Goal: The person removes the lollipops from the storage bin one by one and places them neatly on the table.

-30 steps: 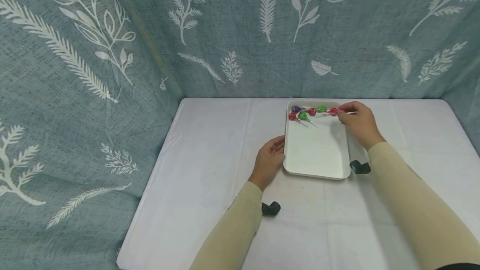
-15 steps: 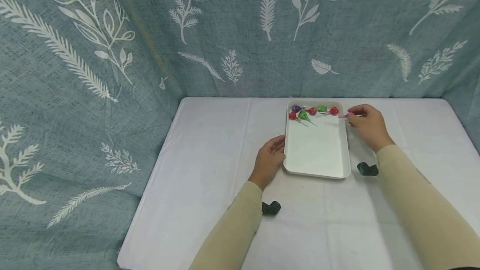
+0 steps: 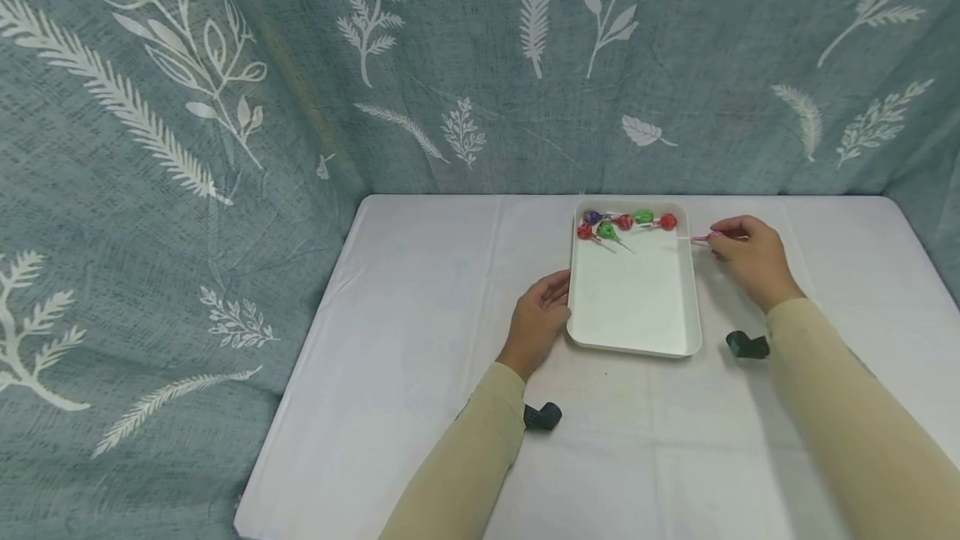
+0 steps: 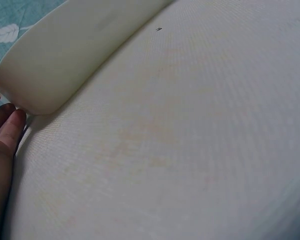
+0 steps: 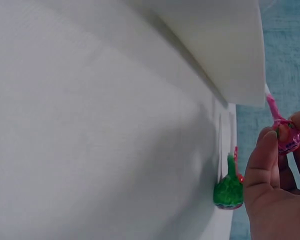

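Observation:
My right hand (image 3: 753,261) pinches a pink-wrapped lollipop (image 5: 289,137) by its candy end, just off the right side of a white tray (image 3: 633,307). The lollipop's stick points left over the tray's rim. My left hand (image 3: 536,319) rests its fingers against the tray's left side wall. At the tray's far end lie several wrapped lollipops: a purple one (image 3: 592,217), two green, among them the front green lollipop (image 3: 606,231), and several red, with a red lollipop (image 3: 668,222) at the right. In the right wrist view, a green lollipop (image 5: 228,192) lies on the table outside the tray.
A white cloth covers the table (image 3: 420,315). A teal curtain (image 3: 480,140) with white leaf prints hangs behind it and to the left. Something red shows partly behind the green lollipop on the table. Black wrist devices (image 3: 542,417) sit at both sleeves.
My right hand has moved right from the tray's far right corner, taking the pink lollipop past the rim. The left hand and the tray have stayed put.

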A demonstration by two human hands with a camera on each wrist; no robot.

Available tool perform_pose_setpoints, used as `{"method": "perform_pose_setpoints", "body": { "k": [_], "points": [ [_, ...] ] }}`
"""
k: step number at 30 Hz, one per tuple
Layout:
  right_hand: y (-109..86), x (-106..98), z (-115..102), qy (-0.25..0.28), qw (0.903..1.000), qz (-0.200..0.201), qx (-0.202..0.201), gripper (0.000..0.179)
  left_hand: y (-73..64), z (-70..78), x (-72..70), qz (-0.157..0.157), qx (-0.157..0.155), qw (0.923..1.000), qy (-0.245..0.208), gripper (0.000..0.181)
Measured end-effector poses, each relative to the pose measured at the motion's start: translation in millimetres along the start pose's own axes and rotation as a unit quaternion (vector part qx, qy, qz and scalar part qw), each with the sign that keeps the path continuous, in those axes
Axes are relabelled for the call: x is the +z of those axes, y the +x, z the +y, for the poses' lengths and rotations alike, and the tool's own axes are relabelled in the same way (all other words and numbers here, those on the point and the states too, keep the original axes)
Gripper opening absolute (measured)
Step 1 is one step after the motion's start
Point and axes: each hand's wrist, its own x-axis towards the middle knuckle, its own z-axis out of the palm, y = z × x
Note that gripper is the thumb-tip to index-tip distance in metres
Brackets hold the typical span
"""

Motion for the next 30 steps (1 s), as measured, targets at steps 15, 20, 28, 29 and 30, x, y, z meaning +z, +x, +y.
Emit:
{"method": "perform_pose_setpoints", "body": {
  "k": [15, 20, 28, 29, 30],
  "points": [
    [-6.5, -13, 11, 0.003, 0.9999, 0.008, 0.009, 0.046, -1.5, 2.1, -0.7, -0.005, 0.002, 0.9999, -0.009, 0.060],
    [-7.3, -16, 15, 0.013, 0.9998, 0.014, 0.004, 0.046, -0.7, 1.2, -0.8, -0.003, 0.001, 1.0000, -0.002, 0.060],
    [-7.9, -19, 24, 0.015, 0.9996, 0.024, 0.006, 0.048, -0.3, 0.6, -0.8, -0.003, 0.000, 1.0000, 0.003, 0.060],
    [-7.6, -19, 24, 0.017, 0.9995, 0.026, 0.006, 0.048, -0.2, 0.6, -1.1, -0.004, 0.001, 1.0000, 0.003, 0.059],
    [-7.6, -19, 24, 0.019, 0.9994, 0.028, 0.008, 0.047, 0.0, 0.5, -1.4, -0.004, 0.001, 1.0000, 0.002, 0.060]
  ]
}}
